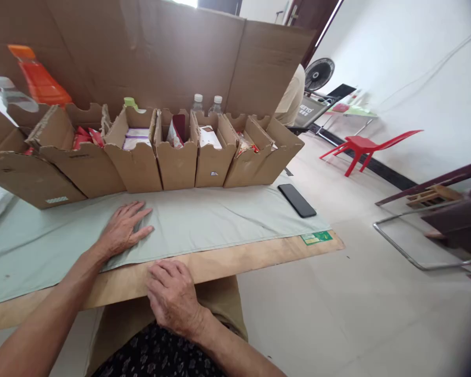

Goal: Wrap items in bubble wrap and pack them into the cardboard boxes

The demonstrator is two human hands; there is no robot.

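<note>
My left hand (pixel 126 229) lies palm down on a pale green cloth (pixel 204 220), fingers stretched out and thumb apart, holding nothing. My right hand (pixel 175 293) rests at the front edge of a wooden board (pixel 251 255); its fingers are curled in and its palm is hidden. Beyond the left hand stands a row of cardboard bins (pixel 137 170), set side by side. Inside them show red packets (pixel 87 137), a white and purple pack (pixel 136 139), a dark red and white packet (pixel 176 131) and a white box (pixel 209 137).
A black phone (pixel 296 200) lies on the cloth at right. Behind the bins are an orange bottle (pixel 43 78), several clear bottles (pixel 215 106) and a tall cardboard sheet (pixel 172 57). A red chair (pixel 361 149) and a fan (pixel 320 73) stand farther right, near a partly hidden person (pixel 292 97).
</note>
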